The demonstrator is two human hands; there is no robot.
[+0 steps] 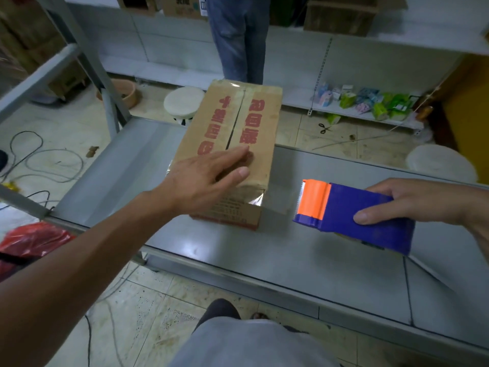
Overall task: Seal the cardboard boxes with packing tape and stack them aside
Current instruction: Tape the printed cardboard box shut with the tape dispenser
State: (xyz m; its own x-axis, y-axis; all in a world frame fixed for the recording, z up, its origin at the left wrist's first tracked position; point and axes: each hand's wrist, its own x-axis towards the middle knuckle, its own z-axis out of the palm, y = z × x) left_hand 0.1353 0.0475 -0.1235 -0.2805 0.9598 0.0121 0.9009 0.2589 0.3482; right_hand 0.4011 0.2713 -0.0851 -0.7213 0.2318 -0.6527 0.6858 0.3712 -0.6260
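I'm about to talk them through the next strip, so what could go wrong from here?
The left hand lies flat across the box seam, and the tape dispenser in the right hand points its toothed blade that way: fingers could get nicked. The box's far end seems to reach the table edge, so a push may slide it off. Cables on the floor could trip someone carrying it.
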